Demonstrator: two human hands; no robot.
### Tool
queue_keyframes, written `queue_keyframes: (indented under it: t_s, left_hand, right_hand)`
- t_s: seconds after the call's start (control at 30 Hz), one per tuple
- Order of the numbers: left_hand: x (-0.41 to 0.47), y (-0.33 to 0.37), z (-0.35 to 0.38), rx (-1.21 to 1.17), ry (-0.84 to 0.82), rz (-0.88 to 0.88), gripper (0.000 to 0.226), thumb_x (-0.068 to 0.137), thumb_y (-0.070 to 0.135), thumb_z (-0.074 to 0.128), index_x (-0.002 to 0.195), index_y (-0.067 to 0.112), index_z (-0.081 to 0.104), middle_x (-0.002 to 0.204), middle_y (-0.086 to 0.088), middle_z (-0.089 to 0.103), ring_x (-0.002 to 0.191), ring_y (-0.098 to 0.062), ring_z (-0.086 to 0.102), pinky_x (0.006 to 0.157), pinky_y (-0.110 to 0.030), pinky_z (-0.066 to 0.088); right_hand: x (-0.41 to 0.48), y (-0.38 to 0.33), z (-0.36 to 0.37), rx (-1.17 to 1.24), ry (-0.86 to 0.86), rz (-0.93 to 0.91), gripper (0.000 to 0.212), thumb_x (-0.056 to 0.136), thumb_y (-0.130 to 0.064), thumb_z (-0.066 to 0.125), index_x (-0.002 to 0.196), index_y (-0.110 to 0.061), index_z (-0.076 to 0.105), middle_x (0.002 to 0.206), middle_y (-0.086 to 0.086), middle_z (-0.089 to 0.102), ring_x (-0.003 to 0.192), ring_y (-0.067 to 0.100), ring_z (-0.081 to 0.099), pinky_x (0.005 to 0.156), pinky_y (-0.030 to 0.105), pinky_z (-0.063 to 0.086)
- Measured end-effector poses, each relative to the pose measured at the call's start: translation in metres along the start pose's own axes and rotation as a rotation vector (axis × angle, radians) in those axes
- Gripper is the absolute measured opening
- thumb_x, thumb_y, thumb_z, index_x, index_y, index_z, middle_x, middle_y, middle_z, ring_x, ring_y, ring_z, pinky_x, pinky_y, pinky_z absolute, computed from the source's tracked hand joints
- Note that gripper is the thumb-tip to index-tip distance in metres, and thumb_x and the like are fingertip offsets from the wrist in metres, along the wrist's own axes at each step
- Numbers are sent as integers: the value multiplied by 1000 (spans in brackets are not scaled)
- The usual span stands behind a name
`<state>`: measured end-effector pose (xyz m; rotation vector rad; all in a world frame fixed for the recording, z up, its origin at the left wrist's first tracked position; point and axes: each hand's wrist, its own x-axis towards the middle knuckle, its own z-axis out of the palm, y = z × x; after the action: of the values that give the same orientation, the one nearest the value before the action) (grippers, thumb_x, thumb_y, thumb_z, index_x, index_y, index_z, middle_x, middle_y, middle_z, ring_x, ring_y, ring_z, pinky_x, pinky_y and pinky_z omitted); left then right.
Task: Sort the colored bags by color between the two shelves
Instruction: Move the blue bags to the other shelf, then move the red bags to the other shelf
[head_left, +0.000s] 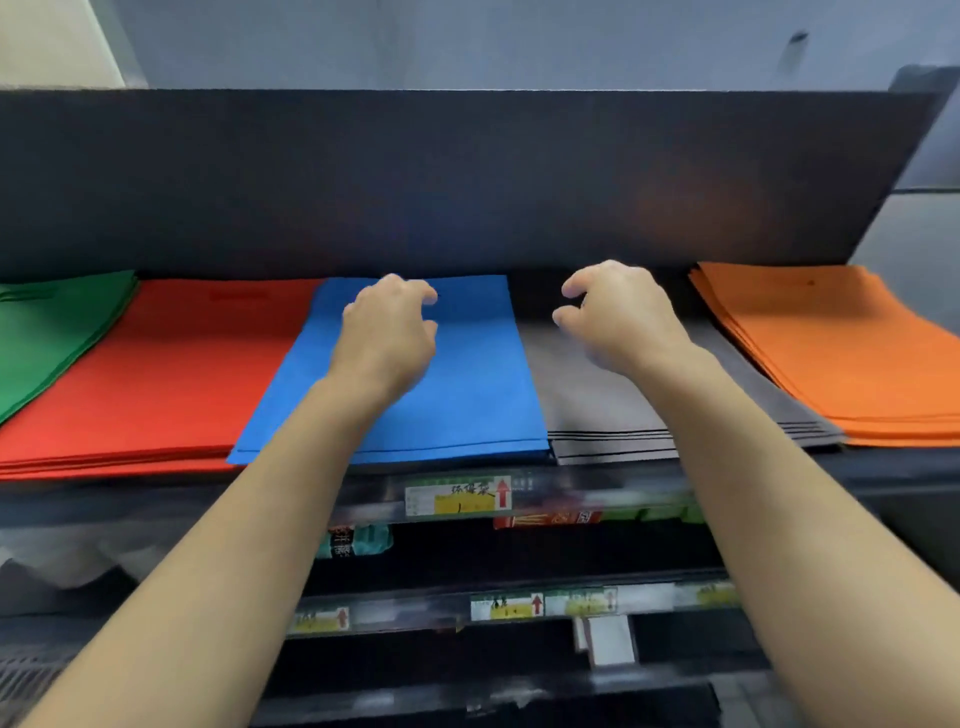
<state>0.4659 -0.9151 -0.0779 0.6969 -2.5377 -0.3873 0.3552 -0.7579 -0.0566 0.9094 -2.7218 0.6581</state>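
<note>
Forearms, bare: left forearm (208, 571) and right forearm (779, 519), entering from the bottom corners and reaching up to the upper shelf (904, 467).

Left hand (387, 332): poised over the far half of the blue bags (467, 384), palm down, fingers loosely curled, gripping nothing. Contact with the top bag: cannot tell.

Right hand (618, 317): poised over the far end of the grey bags (587, 400), fingers loosely curled, thumb and forefinger apart, gripping nothing.

Bag layout on the upper shelf, flat stacks in a row, left to right:
- green bags (47, 332), cut off by the picture's left edge, overlapping the red stack's left side;
- red bags (171, 374);
- blue bags, overlapping the red stack's right edge;
- grey bags, just beside the blue stack, partly under the orange stack;
- orange bags (841, 353), at the right end.

Behind the stacks: dark back panel (467, 176).

Below the front edge: price label (457, 496), yellow with a red arrow. Lower shelf (649, 597): carries more labels. Goods between the shelves: too blurred to identify.
</note>
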Motion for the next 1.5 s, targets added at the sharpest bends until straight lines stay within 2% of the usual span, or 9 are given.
queue_keyframes:
  t_s: [0.2,0.33,0.47,0.73,0.87,1.0,1.3,1.4,1.5]
  left_hand:
    - [-5,129,23,-224,17,308,31,91,14,54,122,14,60,120,-6,59,110,-24,54,94,-32,42]
    - [-14,235,53,-336,11,500,28,90,10,53,116,14,65,109,-6,63,98,-23,59,88,-31,46]
    - [-32,355,91,-405,-22,675,29,90,9,52,115,15,65,107,-6,62,97,-25,58,85,-32,46]
    - [-111,583,158,-567,-190,1005,25,90,13,51,110,14,66,107,-6,61,97,-26,59,87,-31,45]
    - [-150,665,174,-644,-272,1140,27,90,11,50,112,12,65,108,-7,62,96,-27,58,89,-35,46]
    - [-169,723,198,-697,-343,1173,26,90,11,51,112,12,65,108,-5,62,98,-23,59,87,-28,44]
    - [-147,840,278,-701,-501,1061,39,91,2,37,120,13,61,119,-8,63,111,-27,55,91,-31,42]
    - [-129,875,307,-674,-508,1045,37,91,3,39,120,11,61,122,-8,62,114,-28,53,93,-32,41]
    - [-120,908,333,-632,-544,1069,36,90,7,42,120,10,60,121,-9,62,113,-30,53,89,-32,42]
  right_hand:
    - [-22,88,-58,-4,176,81,27,88,-22,56,108,-6,65,102,11,67,99,33,58,86,37,48]
    - [-51,178,-105,-22,248,232,32,90,-28,57,120,-16,63,113,11,65,108,31,57,91,34,45]
    - [-98,281,-166,-62,349,424,35,91,-30,56,124,-19,60,116,10,65,111,31,56,94,35,44]
    - [-229,441,-283,-246,522,758,30,91,-26,56,111,-6,65,107,16,66,105,36,56,92,42,45]
    - [-288,489,-325,-319,611,923,30,91,-26,55,113,-8,65,112,13,66,108,34,54,92,39,43]
    - [-325,526,-348,-329,679,1059,39,93,-31,53,128,-14,57,123,8,61,120,29,48,99,40,41]
    - [-333,619,-386,-400,744,1215,42,93,-33,54,129,-11,56,127,8,59,121,27,49,99,39,42]
    - [-311,662,-400,-424,740,1223,41,93,-34,55,127,-12,58,122,8,62,118,28,51,95,37,43]
    - [-295,703,-408,-418,722,1247,37,91,-35,56,117,-10,63,100,9,63,107,28,55,82,35,44]
